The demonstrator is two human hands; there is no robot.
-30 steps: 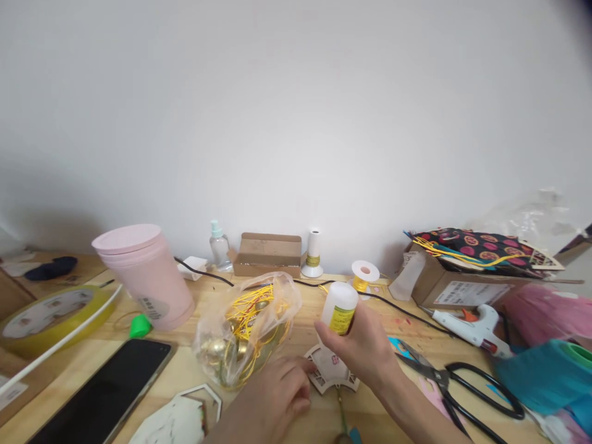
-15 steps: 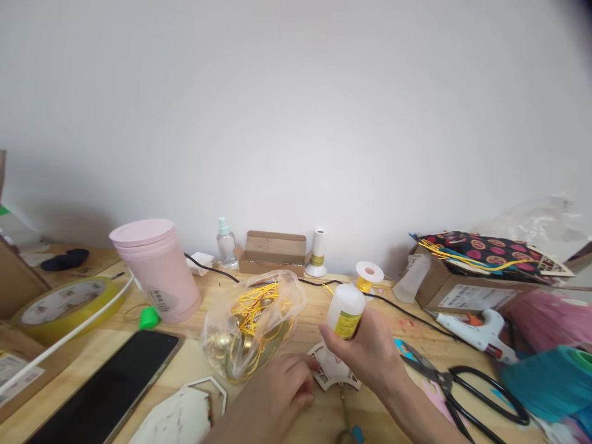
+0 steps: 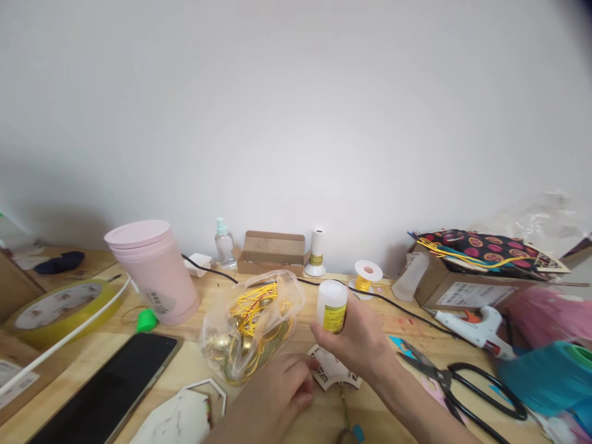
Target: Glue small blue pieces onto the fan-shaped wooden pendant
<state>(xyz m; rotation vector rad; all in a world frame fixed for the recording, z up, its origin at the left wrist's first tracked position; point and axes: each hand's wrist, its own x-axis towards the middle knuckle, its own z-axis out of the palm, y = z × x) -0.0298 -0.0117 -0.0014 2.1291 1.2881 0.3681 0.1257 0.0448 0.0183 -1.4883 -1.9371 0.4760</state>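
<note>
My right hand (image 3: 358, 342) is wrapped round a small white glue bottle (image 3: 332, 305) with a yellow label, held bottom end up over a small pale wooden cut-out piece (image 3: 333, 373) on the wooden table (image 3: 115, 336). My left hand (image 3: 272, 394) rests on the table with curled fingers touching the left edge of that piece. Just beyond the left hand lies a clear plastic bag (image 3: 252, 324) holding yellow cords and gold bells.
A pink cup (image 3: 150, 268), green cap (image 3: 147, 319), yellow tape roll (image 3: 55, 308) and black phone (image 3: 108, 391) lie left. Black scissors (image 3: 456, 382), a glue gun (image 3: 474, 327), a cardboard box (image 3: 462, 283) and teal rolls (image 3: 548, 376) stand right. Thread spools (image 3: 367, 274) and a small box (image 3: 272, 251) line the wall.
My right hand has turned the glue bottle more upright and shifted it slightly left. My left hand has stayed at the wooden piece. The view has shifted a little.
</note>
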